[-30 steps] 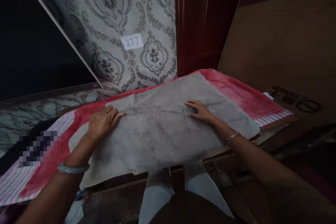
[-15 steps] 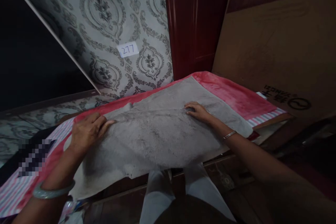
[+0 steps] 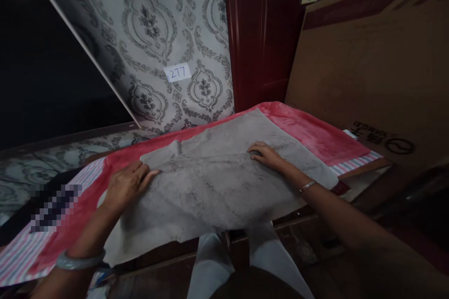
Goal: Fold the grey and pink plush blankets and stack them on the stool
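Note:
A thin grey towel (image 3: 217, 191) with dark smudges lies spread over a red cloth (image 3: 298, 131) that has striped ends. At its left part, my left hand (image 3: 128, 184) is closed on the towel, thumb stretched toward the middle. Farther right, my right hand (image 3: 267, 155) has its fingers curled onto the same towel. A low crease runs across the fabric between the two hands. The towel's near edge hangs over the table's front, above my knees. The fingertips of both hands are partly hidden.
A large cardboard box (image 3: 354, 65) stands at the right, beside a dark red door panel (image 3: 263, 32). Patterned wallpaper behind bears a card (image 3: 177, 72) reading 277. A dark screen (image 3: 63, 70) stands at the left. My light trouser legs (image 3: 210, 266) are below the table edge.
The camera view has tilted slightly, so everything sits a little lower and farther right. Both hands keep about the same places on the towel.

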Demonstrator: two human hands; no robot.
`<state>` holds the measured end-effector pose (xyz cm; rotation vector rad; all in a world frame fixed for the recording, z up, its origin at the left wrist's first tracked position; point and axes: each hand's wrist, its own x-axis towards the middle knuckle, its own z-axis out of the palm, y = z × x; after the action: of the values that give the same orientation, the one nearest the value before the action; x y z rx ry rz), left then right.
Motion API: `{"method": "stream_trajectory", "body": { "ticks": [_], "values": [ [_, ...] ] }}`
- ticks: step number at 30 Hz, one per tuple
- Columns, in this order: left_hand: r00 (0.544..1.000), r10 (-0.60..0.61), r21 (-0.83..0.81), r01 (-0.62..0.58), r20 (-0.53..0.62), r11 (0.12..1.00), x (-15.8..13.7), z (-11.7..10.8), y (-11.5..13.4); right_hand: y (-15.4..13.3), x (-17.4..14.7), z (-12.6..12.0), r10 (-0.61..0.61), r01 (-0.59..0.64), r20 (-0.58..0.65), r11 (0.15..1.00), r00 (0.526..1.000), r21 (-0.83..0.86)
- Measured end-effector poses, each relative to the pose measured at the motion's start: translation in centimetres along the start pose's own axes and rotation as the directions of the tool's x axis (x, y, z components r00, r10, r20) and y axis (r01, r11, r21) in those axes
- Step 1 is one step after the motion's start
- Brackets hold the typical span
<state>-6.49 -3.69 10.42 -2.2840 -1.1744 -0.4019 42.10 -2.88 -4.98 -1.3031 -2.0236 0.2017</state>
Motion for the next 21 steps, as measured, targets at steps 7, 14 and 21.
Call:
{"method": "stream_trajectory", "body": {
  "ticks": [7, 14, 21],
  "values": [
    [1.000, -0.011, -0.026, 0.010, -0.024, 1.000, -0.1, 0.3, -0.1, 0.1, 0.4, 1.0, -0.013, 0.013, -0.006, 1.000, 1.000, -0.022],
    [0.999, -0.024, -0.120, 0.029, 0.042, 0.992, -1.2, 1.5, -0.2, -1.7, -0.1, -0.3, 0.052, -0.068, -0.150, 0.992, 0.987, -0.103],
    [0.982, 0.140, -0.289, -0.098, 0.128, 0.952, -4.5, 3.0, 1.9, -2.7, -5.3, -3.2, 0.091, -0.161, -0.315, 0.966, 0.945, -0.202]
  ]
}}
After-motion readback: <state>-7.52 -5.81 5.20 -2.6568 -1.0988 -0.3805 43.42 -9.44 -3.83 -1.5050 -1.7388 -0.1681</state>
